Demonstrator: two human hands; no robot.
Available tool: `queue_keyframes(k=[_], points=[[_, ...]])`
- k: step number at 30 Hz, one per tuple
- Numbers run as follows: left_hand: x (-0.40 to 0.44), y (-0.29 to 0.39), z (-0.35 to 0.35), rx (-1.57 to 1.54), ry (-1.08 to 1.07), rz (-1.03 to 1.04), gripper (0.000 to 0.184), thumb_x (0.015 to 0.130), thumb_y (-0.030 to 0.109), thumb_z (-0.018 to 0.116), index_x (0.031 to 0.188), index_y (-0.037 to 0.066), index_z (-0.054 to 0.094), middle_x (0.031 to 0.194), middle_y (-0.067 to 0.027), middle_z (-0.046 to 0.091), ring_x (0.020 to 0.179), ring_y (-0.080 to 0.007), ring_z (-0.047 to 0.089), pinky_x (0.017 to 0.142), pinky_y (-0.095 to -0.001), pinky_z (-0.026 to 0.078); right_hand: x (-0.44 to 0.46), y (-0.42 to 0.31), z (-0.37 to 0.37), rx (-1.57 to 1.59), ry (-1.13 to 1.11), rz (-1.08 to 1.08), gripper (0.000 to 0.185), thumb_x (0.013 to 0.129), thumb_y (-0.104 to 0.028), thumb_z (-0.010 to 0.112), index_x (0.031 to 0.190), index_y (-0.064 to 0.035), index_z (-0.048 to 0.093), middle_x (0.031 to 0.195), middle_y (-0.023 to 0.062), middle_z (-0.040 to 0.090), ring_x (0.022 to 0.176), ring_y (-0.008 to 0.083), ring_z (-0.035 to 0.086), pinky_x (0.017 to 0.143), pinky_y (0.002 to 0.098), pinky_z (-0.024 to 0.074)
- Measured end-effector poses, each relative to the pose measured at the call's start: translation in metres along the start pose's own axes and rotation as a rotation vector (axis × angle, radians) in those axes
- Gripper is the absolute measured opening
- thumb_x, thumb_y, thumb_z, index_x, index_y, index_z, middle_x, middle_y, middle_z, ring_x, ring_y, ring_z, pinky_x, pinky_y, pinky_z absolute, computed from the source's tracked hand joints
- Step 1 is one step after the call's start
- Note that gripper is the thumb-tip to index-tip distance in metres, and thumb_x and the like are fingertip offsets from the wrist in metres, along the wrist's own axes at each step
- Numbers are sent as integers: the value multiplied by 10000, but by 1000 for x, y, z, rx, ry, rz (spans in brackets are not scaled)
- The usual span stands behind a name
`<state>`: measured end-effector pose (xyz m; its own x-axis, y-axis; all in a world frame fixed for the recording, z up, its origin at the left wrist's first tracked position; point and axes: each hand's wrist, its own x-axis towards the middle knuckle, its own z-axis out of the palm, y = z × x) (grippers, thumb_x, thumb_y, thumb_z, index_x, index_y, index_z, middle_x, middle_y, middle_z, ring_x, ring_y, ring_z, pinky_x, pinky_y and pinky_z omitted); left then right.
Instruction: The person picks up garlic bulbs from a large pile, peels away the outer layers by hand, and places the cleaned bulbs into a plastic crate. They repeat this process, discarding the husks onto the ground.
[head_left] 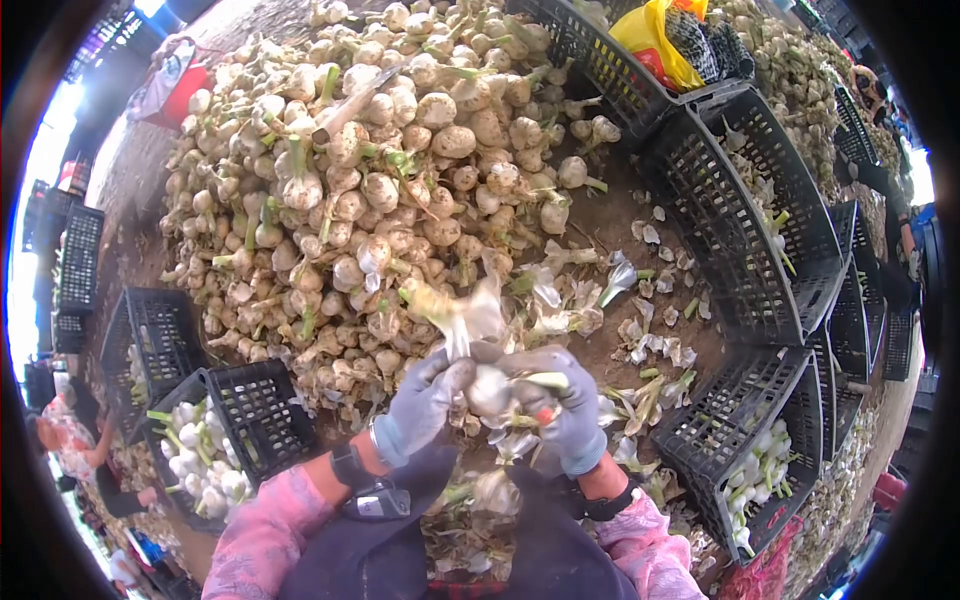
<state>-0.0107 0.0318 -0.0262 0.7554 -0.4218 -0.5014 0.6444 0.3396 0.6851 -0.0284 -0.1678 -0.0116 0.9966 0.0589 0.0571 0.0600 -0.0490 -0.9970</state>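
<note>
Between my two gloved hands, in front of my knees, is a garlic bulb [489,391] with a pale, cleaned surface. My left hand [415,402] is closed at its left side, with loose papery skin [462,312] rising above the fingers, blurred. My right hand [570,408] is closed around the bulb's right side, where a green-white stem [544,380] sticks out. A small red thing [546,415] shows at the right fingers; its kind is unclear. Both gloves are grey and dirty.
A big heap of unpeeled garlic [400,180] lies ahead. Black crates with cleaned garlic stand at left [258,405] and right [735,420]. More crates [745,215] stand further right. Peeled skins [650,345] litter the ground. Another person [75,435] is at the far left.
</note>
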Motion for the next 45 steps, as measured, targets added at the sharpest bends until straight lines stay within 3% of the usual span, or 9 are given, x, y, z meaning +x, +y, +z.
queue_keyframes(k=[5,6,8,11,24,30,38,41,45], points=[[-3,-3,-23,1233,-402,-16,172,932,208,634,861,57,674,748,-84,651,757,-209,655,724,-334,525,0,-4,-27,-26,201,-19,249,883,-196,709,1079,-44,710,1014,78,690,938,200,615,844,312,478],[1,9,-3,1628,-589,-408,190,891,255,687,955,76,689,833,-82,664,796,-253,653,747,-359,528,1,-2,-30,-81,192,-43,246,883,-186,708,1085,-47,712,1003,78,685,925,198,614,839,308,477],[-8,4,-4,1793,-461,-117,223,846,209,731,1036,103,684,947,-94,665,874,-258,651,757,-371,529,0,-5,-32,-118,123,-44,242,877,-166,714,1091,-55,715,984,72,677,911,195,614,824,303,478],[-4,39,10,1278,-20,767,308,786,136,770,1076,113,668,1020,-105,647,927,-263,636,758,-371,527,-4,-15,-27,-76,6,-34,241,860,-133,724,1094,-75,720,960,60,665,887,192,613,800,299,483],[-5,13,-8,1537,-316,692,267,707,139,681,960,81,616,917,-79,606,888,-304,615,749,-399,483,-24,14,-14,356,252,175,212,952,-159,607,1099,-19,666,995,99,708,810,159,637,738,272,503],[-3,-29,-47,1908,-541,0,226,766,184,668,983,133,631,1040,-97,592,989,-303,607,791,-404,490,-14,7,-27,1195,521,619,328,949,-250,617,1183,-21,591,1009,81,658,811,184,625,677,332,540],[-2,6,-20,1703,-355,411,208,790,279,709,885,113,626,1051,-61,589,1005,-273,562,829,-396,461,-42,-9,-71,1379,813,475,298,949,-279,601,1114,-31,603,874,30,646,600,77,559,563,227,481],[4,2,-27,1750,-239,286,205,797,239,692,924,97,617,1065,-80,598,988,-293,581,824,-407,468,-58,-27,-134,1685,188,-274,352,948,-317,602,1150,-29,600,808,34,619,522,74,546,526,236,505],[7,0,-37,1662,-106,288,259,791,218,684,1010,100,610,1041,-110,597,974,-332,602,811,-420,486,-13,4,-125,1322,92,-28,363,960,-323,606,1241,-96,575,1056,8,635,830,75,606,813,310,499]])
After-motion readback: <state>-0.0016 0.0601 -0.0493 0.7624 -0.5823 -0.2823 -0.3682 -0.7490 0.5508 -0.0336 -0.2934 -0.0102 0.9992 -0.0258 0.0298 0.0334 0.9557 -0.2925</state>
